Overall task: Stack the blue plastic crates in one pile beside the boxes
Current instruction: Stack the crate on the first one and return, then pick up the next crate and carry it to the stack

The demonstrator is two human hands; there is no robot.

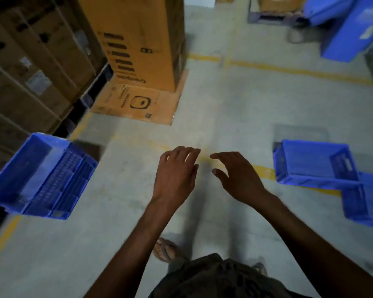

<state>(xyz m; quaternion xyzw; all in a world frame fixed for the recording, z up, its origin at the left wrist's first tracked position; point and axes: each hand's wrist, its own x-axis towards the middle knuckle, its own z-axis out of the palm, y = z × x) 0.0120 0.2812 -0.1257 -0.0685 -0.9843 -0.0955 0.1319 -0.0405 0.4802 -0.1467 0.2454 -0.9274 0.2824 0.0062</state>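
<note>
- Left hand [177, 171] and right hand [239, 175] are hanging wide and empty, ready to grab.
- Blue crate [41, 177] is sitting beside the cardboard boxes [30, 67]; two crates [317, 164] are waiting unstacked on the floor [235, 100].

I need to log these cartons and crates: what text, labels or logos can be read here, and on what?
None reads.
Tall orange carton: black print, upside down, blurred.
Flat cardboard sheet: rounded-square logo and small print, unreadable.
Brown boxes: pale stickers, too blurred.
Crate by the boxes and the right-hand crate: moulded marks, illegible.
</note>
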